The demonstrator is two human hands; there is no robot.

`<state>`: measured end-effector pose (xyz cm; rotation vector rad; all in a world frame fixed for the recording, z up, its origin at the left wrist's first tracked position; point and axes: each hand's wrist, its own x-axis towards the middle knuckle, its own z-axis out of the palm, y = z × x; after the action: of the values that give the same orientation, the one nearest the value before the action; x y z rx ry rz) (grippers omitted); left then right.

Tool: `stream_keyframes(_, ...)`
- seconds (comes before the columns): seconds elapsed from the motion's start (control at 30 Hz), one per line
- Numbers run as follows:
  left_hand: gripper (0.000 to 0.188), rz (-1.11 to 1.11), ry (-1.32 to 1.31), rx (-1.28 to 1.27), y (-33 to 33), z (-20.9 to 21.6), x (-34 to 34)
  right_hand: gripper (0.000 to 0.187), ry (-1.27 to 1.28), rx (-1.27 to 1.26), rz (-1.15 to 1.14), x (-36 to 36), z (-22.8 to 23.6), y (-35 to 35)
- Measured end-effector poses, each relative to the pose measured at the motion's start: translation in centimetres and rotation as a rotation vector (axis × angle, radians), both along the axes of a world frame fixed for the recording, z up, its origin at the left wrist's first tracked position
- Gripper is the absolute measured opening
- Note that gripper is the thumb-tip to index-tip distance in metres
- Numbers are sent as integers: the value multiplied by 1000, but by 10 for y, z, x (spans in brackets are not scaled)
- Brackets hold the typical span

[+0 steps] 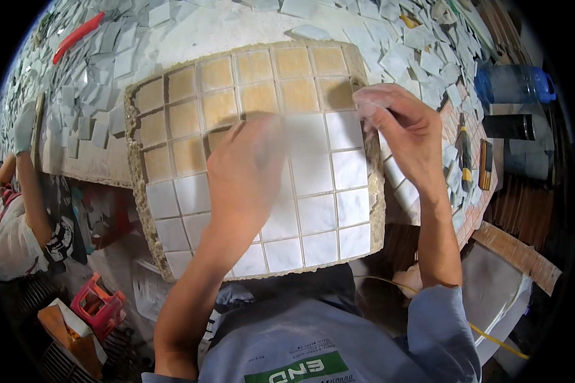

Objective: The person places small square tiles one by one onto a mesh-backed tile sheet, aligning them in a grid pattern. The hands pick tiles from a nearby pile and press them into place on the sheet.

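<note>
Before me spreads a broad, pale-topped desk (236, 29), strewn with thin grey-white tile pieces (101, 134). Along its left side is another person in a pale top (9, 233). A rough-rimmed, gridded square board (376, 210) juts past the desk's near edge. Low on the left stands a red plastic stool (102, 305); off to the right sits a blue see-through bottle (510, 85). The left hand (246, 169) is a blur over the board's middle, fingers seemingly curled; I can't tell what it holds. The right hand (402, 121) is at the board's far right edge, fingers bent, thumb near forefinger; whether anything is pinched there, I can't make out. White marbled square tiles (317, 214) fill the board's nearer rows, reaching farther up on the right; tan squares (253, 66) show beyond.
</note>
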<state>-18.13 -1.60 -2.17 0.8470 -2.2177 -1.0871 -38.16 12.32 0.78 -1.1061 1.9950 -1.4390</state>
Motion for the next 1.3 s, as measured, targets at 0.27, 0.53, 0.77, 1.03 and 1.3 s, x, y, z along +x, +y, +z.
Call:
stream_keyframes(0.27,31,-98,-34,209,-31,6,11,21,46,121,-116,-48,8,-31)
stream_keyframes(0.53,57,-31,-158,-150,-156,21,-70,55,312,174,-27,-111,-15,-142)
stream_keyframes(0.77,74,-63,-249,-351,-210,-19,-180,68,639,174,-44,-158,-56,-225)
stream_keyframes(1.03,61,-74,-188,-401,-207,-45,-199,22,823,83,-59,-172,-65,-221)
stream_keyframes(1.3,65,-125,-101,150,-206,9,-126,22,44,123,59,-114,7,-138)
